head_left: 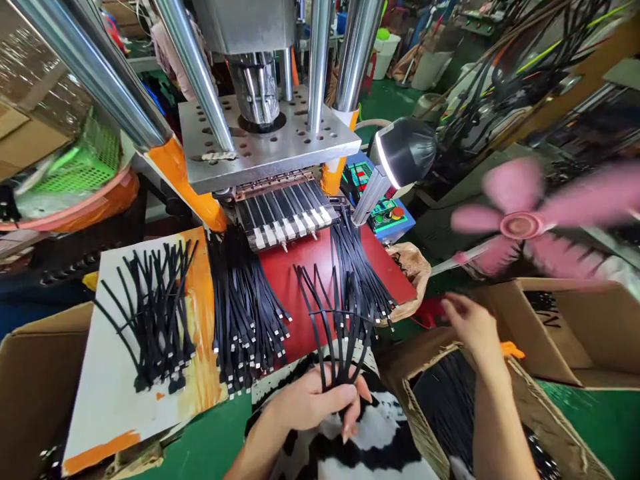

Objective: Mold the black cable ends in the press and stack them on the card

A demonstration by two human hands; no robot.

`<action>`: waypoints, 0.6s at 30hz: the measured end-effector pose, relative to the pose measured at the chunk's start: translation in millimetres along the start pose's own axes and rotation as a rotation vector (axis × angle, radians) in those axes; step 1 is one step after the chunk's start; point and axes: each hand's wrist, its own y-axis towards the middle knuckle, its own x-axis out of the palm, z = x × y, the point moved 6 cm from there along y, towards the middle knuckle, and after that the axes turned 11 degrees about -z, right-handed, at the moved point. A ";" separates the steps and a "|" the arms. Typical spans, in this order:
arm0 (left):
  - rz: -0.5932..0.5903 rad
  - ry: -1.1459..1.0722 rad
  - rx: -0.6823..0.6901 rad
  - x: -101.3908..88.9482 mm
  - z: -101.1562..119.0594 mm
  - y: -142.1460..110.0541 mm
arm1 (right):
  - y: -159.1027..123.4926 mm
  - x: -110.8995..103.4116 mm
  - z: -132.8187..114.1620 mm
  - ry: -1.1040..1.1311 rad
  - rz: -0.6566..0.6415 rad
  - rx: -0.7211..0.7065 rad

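In front of my lap, my left hand (325, 400) is closed around the lower ends of a bunch of flat black cables (336, 333). Their upper ends fan out toward the press, and a thin black strand crosses them. My right hand (473, 327) is raised at the right above an open cardboard box (445, 400) of black cables. Its fingers are loosely bent and slightly blurred, with nothing visible in them. Ahead, black cables with white ends lie side by side in the press's mould (287, 217). Cable piles (245, 313) hang on both sides of the red board.
The metal press plate (270, 143) sits over the mould between steel columns. A lit lamp (405, 153) and a control box (385, 213) stand right of it. A pink fan (520, 225) is spinning-blurred. More cables lie on a white board (110, 333) at left.
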 end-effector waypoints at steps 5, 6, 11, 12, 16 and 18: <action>-0.223 0.256 -0.103 1.7 9.1 -26.0 | -97.6 88.7 -38.0 0.855 -0.895 -0.088; -0.280 0.327 -0.108 2.4 11.1 -31.8 | -113.4 105.3 -64.0 1.034 -1.098 -0.121; -0.256 0.525 -0.138 -4.1 15.6 -78.8 | -134.3 161.0 -181.4 1.325 -1.521 -0.097; -0.145 0.501 -0.139 -7.9 16.5 -93.3 | -133.1 167.4 -200.5 1.279 -1.568 -0.086; 0.468 0.282 -0.058 -23.9 18.7 -163.5 | -118.6 179.4 -288.3 0.945 -1.697 -0.294; 0.781 0.207 0.095 -33.3 25.0 -196.6 | -111.9 184.2 -350.4 0.828 -1.708 -0.542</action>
